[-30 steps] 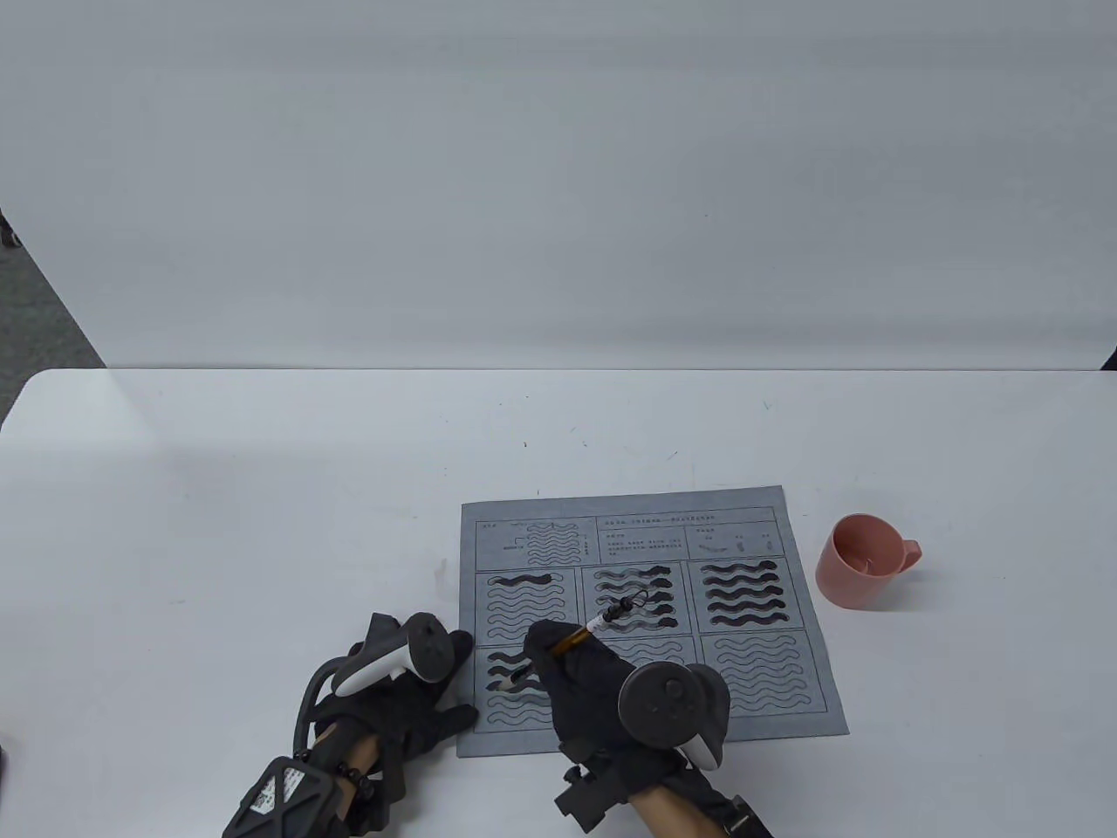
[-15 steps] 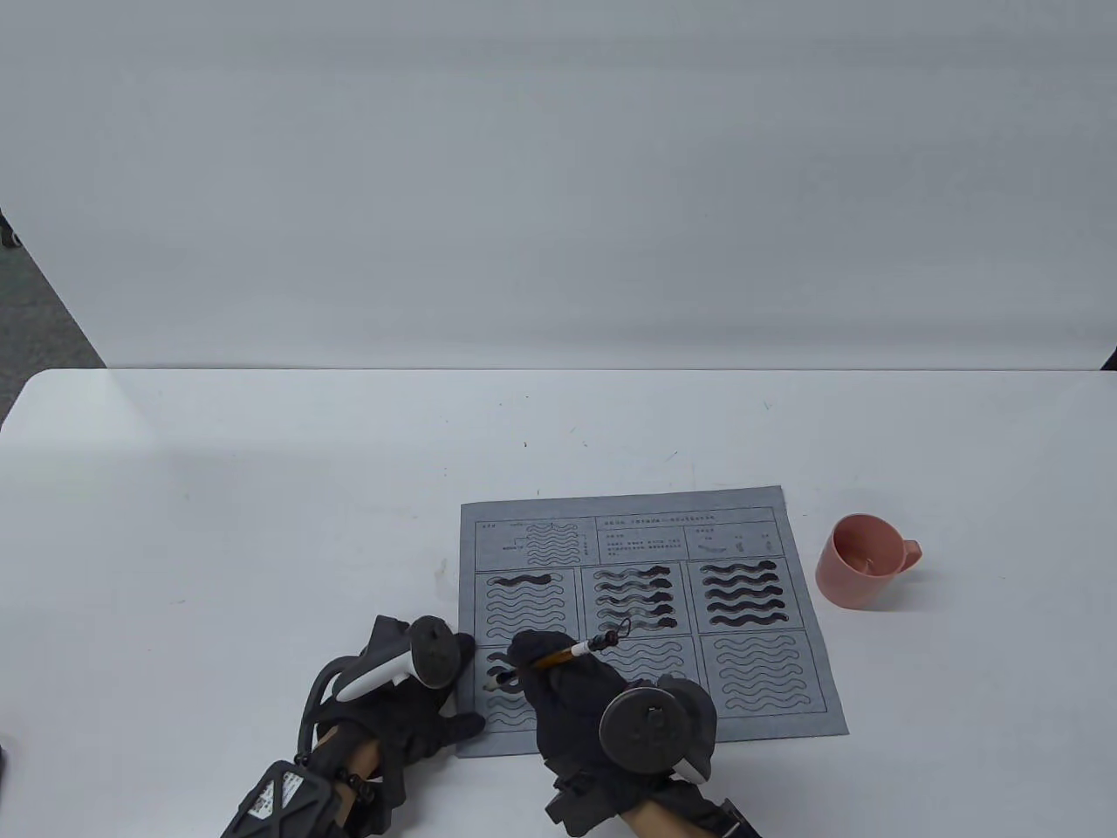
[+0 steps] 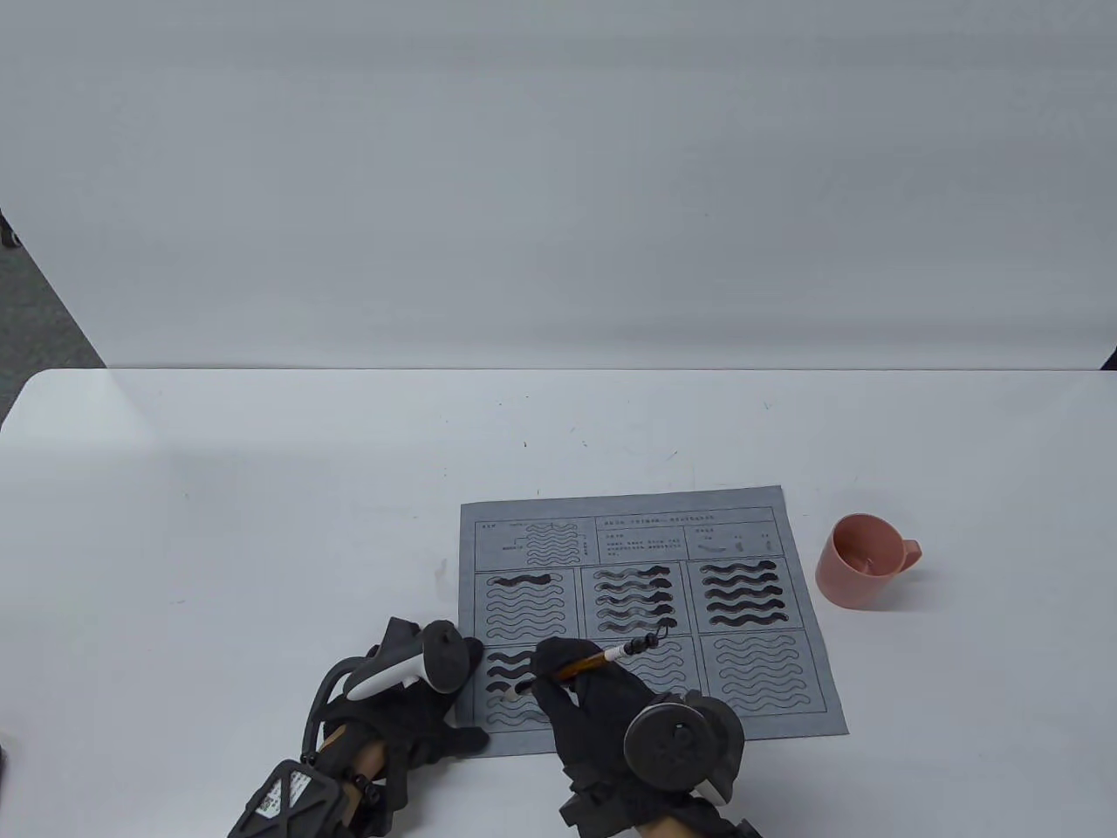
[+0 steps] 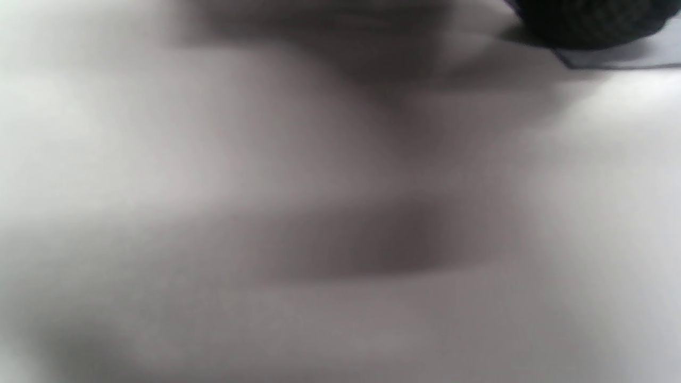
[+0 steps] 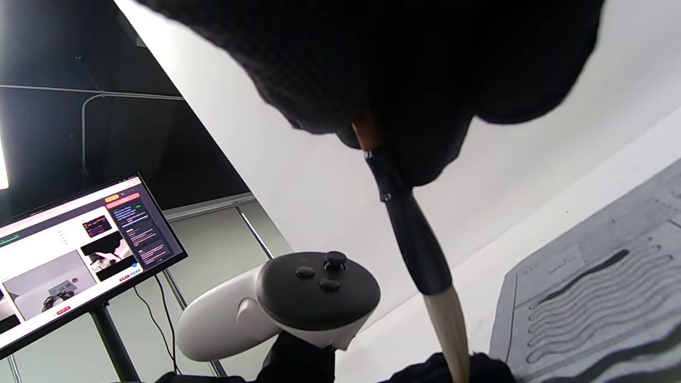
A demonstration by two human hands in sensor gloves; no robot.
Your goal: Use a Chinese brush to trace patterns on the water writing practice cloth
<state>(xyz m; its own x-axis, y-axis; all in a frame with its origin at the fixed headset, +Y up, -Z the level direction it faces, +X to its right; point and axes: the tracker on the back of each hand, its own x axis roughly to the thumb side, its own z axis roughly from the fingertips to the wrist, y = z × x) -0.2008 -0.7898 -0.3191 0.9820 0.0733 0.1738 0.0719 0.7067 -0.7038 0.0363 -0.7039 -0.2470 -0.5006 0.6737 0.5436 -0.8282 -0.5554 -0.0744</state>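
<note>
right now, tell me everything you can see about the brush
The brush has an amber, wood-like handle, a white cap with a dark cord loop at its upper end, a black collar and a pale bristle tuft. The right hand holds it mid-handle, slanted, loop end up and to the right. Its tip points down at the lower-left box of the grey cloth, beside wavy lines already darkened.

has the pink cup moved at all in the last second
No. The pink cup sits in the same spot right of the practice cloth, level with its upper panels, in all three table views. Only the right hand with the brush shifted.
</note>
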